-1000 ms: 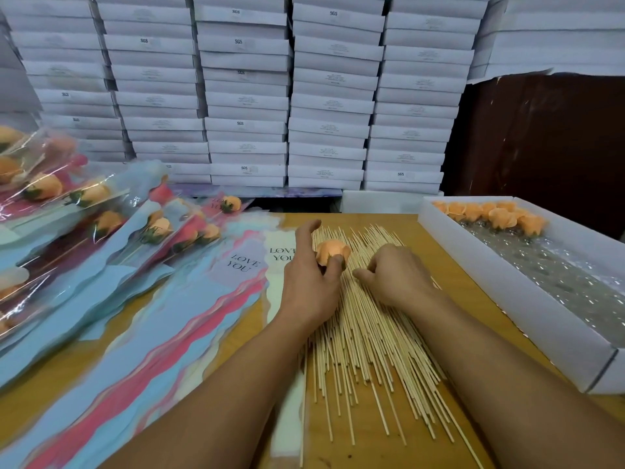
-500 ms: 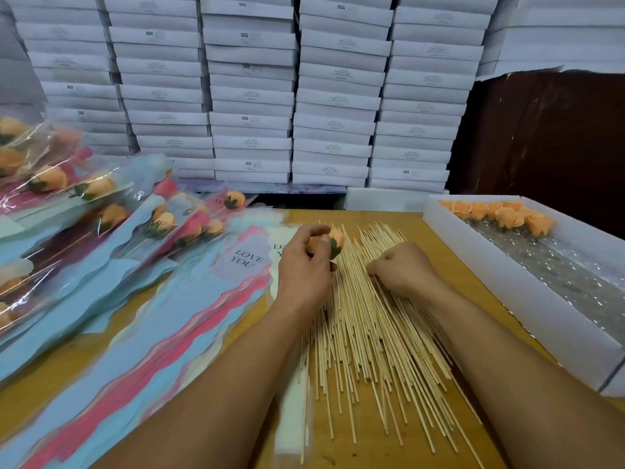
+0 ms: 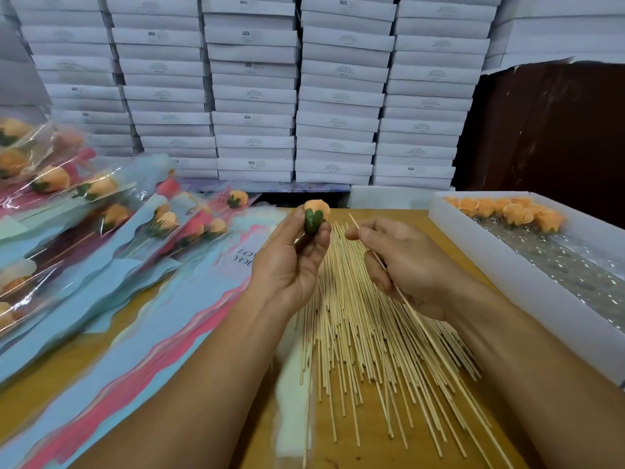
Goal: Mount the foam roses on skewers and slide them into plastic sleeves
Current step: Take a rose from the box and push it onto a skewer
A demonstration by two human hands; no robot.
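Observation:
My left hand (image 3: 291,265) pinches an orange foam rose (image 3: 316,213) by its green base, lifted above the table with the base turned towards me. My right hand (image 3: 402,265) grips one wooden skewer (image 3: 436,350), its tip pointing up and left, a short gap from the rose. Under both hands lies a loose pile of skewers (image 3: 355,333) on the wooden table (image 3: 67,377). Empty blue and pink plastic sleeves (image 3: 142,350) printed "LOVE YOU" lie left of the pile.
Sleeved roses (image 3: 101,211) are heaped at the left. A white box (image 3: 527,286) at the right holds several loose orange roses (image 3: 507,211) on bubble wrap. Stacks of white boxes (image 3: 253,96) form a wall behind the table.
My left hand lifted the rose off the skewer pile and turned its green base towards me. My right hand picked one skewer out of the pile and raised it.

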